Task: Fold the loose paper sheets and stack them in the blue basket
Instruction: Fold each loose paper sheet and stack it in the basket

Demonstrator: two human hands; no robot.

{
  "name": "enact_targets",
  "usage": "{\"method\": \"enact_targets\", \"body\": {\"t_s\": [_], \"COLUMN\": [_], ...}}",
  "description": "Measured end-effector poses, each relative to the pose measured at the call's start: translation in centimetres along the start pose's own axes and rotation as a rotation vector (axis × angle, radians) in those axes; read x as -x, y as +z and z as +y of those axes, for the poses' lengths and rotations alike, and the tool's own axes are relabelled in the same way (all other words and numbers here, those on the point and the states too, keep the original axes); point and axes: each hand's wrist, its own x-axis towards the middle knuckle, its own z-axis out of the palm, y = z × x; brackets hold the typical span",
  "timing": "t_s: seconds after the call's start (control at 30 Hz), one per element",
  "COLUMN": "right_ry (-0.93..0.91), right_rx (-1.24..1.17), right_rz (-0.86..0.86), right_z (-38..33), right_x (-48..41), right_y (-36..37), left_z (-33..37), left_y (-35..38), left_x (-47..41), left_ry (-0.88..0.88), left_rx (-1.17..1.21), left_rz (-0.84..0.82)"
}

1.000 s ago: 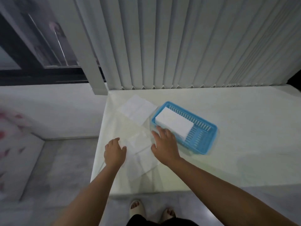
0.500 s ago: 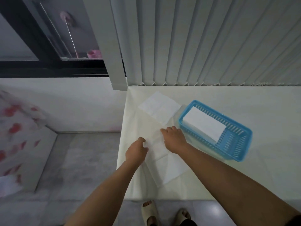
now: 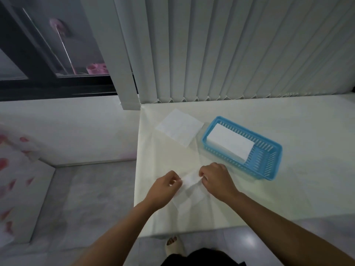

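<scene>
Two bare forearms reach in from the lower edge, above a sandalled foot (image 3: 172,244) on the grey floor (image 3: 86,198). The left hand (image 3: 163,186) and the right hand (image 3: 217,181) meet over the near-left part of the pale counter (image 3: 297,189), each with its grip closed on a white paper sheet (image 3: 191,189). The left pinches the sheet's upper left edge between thumb and fingertips, and the right pinches the upper right edge with curled fingers. The sheet's far part is lifted off the counter between the two hands, while its near part lies on the surface (the paper is blurred there, so any crease cannot be told). Just beyond the right hand, apart from it, the blue basket (image 3: 276,162) stands at a slant on the counter. A stack of folded white sheets (image 3: 230,145) lies in its far-left half, and the near-right half shows the bare slotted bottom. Just beside the basket's far corner, to the left, a loose unfolded sheet (image 3: 179,129) lies flat near the counter's back-left corner. Behind the counter hang grey vertical blinds (image 3: 240,54), and to their left is a dark window (image 3: 38,54).
</scene>
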Motion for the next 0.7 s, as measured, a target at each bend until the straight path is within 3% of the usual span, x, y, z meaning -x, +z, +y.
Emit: {"method": "enact_targets", "body": {"t_s": [0.2, 0.4, 0.6, 0.7], "right_ry": [0.048, 0.062, 0.045, 0.059], "right_rx": [0.010, 0.041, 0.133, 0.174], "right_rz": [0.006, 0.061, -0.275, -0.299], "right_z": [1.9, 1.1, -0.5, 0.0], "right_x": [3.7, 4.2, 2.4, 2.5], "right_y": [2.3, 3.3, 4.2, 4.4], "left_z": [-0.4, -0.8, -0.7, -0.4], "left_y": [2.4, 3.4, 3.8, 3.5], "left_x": [-0.8, -2.0, -2.7, -3.0], "left_ry": [-0.025, -0.046, -0.099, -0.114], "left_rx": [-0.214, -0.436, -0.485, -0.518], "left_rz": [0.136, 0.120, 0.116, 0.057]}}
